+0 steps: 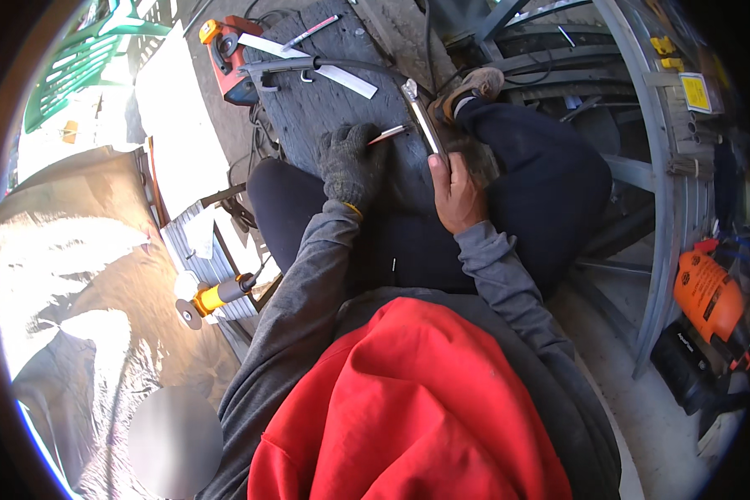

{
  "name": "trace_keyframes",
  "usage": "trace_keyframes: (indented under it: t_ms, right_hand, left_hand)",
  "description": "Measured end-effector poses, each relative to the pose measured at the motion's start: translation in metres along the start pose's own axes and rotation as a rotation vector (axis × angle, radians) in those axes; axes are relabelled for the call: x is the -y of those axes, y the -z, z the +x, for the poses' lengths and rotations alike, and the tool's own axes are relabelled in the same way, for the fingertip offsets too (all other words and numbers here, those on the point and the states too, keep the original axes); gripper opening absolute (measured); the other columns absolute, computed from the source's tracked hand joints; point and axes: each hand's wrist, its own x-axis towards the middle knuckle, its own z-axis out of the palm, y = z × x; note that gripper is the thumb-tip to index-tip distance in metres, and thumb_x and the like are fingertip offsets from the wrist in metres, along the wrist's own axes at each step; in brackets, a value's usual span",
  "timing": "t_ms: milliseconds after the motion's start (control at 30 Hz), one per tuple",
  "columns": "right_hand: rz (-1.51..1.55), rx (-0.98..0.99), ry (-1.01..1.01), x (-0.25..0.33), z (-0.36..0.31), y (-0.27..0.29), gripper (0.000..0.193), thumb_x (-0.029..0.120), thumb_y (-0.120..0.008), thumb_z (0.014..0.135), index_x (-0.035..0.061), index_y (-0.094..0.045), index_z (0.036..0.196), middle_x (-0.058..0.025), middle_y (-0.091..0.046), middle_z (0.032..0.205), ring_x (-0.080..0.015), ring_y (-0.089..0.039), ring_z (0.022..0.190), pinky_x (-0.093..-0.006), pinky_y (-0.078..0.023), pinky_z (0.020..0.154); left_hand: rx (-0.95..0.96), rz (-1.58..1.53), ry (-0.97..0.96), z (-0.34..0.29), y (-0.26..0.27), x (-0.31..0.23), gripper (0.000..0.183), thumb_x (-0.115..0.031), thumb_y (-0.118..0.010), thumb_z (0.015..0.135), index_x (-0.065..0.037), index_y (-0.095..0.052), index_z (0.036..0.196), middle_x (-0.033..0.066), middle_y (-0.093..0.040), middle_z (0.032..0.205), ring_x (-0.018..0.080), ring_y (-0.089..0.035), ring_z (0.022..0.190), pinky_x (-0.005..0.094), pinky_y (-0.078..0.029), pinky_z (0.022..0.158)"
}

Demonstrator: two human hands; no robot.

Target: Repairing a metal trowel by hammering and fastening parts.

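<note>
My left hand (pixel 347 162), in a dark grey knit glove, rests with curled fingers on a dark, worn wooden board (pixel 308 112). A thin stick (pixel 389 133), brownish at one end and pale at the other, juts from the glove's right side; the grip on it is partly hidden. Bare, my right hand (pixel 458 193) is closed around the lower end of a narrow, shiny metal bar (pixel 423 118). The bar slants up and left over the board's right edge, its far tip bright and uneven. Beyond the hands, a black-handled welding electrode holder (pixel 287 66) lies with its cable.
A flat white strip (pixel 342 80) and a red-and-white marker (pixel 311 32) lie on the board. An orange-red machine (pixel 229 62) sits at its far left. At left is a yellow angle grinder (pixel 217 297); a metal frame (pixel 662 192) and an orange container (pixel 708 292) stand right.
</note>
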Motion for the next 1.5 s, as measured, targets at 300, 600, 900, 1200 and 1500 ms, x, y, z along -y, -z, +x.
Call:
trace_keyframes:
  t_ms: [300,600,900,1200,1500]
  right_hand:
    - [-0.282,0.162,-0.109,-0.002,-0.002,-0.003,0.029,0.033,-0.052,0.108,0.006,-0.056,0.1,-0.0249,-0.065,0.08,-0.0487,-0.063,0.075,-0.0522,-0.047,0.062]
    - [-0.119,0.093,-0.075,-0.004,-0.008,-0.006,0.04,0.047,-0.046,0.107,0.008,-0.052,0.101,-0.0292,-0.068,0.087,-0.0527,-0.064,0.083,-0.0604,-0.05,0.07]
    - [-0.166,0.124,-0.07,-0.006,-0.001,-0.007,0.044,0.049,-0.041,0.108,0.0065,-0.053,0.104,-0.0285,-0.069,0.092,-0.0526,-0.064,0.084,-0.0605,-0.05,0.07]
    - [-0.245,0.168,-0.095,-0.006,-0.001,-0.014,0.038,0.045,-0.045,0.108,0.0073,-0.051,0.102,-0.0298,-0.067,0.087,-0.0529,-0.064,0.081,-0.0604,-0.049,0.067]
    - [-0.208,0.152,-0.078,-0.009,0.003,-0.017,0.048,0.053,-0.038,0.108,0.0062,-0.051,0.105,-0.0294,-0.07,0.095,-0.0537,-0.066,0.085,-0.0613,-0.053,0.075]
  left_hand:
    - [0.12,-0.056,0.172,0.004,-0.001,-0.002,0.026,-0.034,-0.072,0.083,-0.014,-0.072,0.101,0.0112,-0.07,0.101,0.0364,-0.062,0.106,0.0498,-0.043,0.098]
    - [0.122,-0.054,0.131,0.003,0.002,-0.001,0.024,-0.034,-0.071,0.084,-0.015,-0.072,0.098,0.0105,-0.069,0.099,0.0364,-0.062,0.106,0.0504,-0.043,0.097]
    - [0.09,-0.062,0.132,-0.003,-0.001,-0.001,0.025,-0.034,-0.072,0.085,-0.014,-0.072,0.1,0.0116,-0.069,0.103,0.0366,-0.061,0.107,0.0494,-0.043,0.098]
    - [0.018,-0.056,0.055,-0.004,-0.007,0.003,0.025,-0.032,-0.074,0.086,-0.016,-0.076,0.106,0.0105,-0.07,0.106,0.0354,-0.061,0.108,0.0488,-0.044,0.097]
    - [0.002,-0.005,0.024,-0.006,-0.008,0.005,0.026,-0.034,-0.074,0.086,-0.018,-0.076,0.106,0.0099,-0.07,0.107,0.034,-0.062,0.109,0.0493,-0.043,0.098]
